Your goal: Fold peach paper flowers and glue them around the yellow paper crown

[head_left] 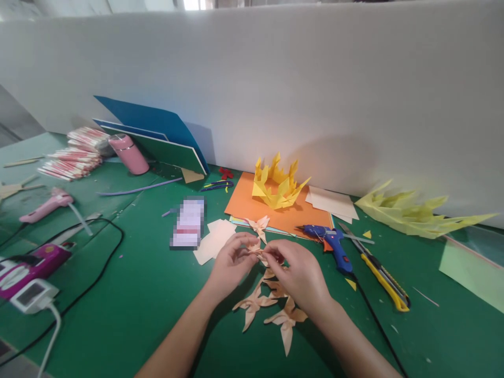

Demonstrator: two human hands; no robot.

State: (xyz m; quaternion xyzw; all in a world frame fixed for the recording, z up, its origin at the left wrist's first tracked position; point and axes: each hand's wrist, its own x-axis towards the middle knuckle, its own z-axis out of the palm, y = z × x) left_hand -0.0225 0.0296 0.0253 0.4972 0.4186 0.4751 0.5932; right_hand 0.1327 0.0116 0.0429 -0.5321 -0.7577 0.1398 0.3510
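Between them, my left hand (232,262) and my right hand (297,268) pinch a small folded peach paper piece (257,252), partly hidden by the fingers. Just beyond the fingertips lies a peach paper flower (259,226). Nearer to me, several more folded shapes rest on the green table, among them a pointed flower (252,304) below my left hand and another flower (287,317) under my right wrist. Flat peach paper sheets (216,239) lie left of my left hand. To the right of my right hand is a blue glue gun (328,241) with a small lit light.
A yellow paper crown (277,186) stands on orange sheets (240,194). At right lie a yellow utility knife (384,281) and a pale yellow paper crown (413,212). Left are a phone (188,223), a pink bottle (129,154), a pink glue gun (49,205) and a power strip (35,268) with cables.
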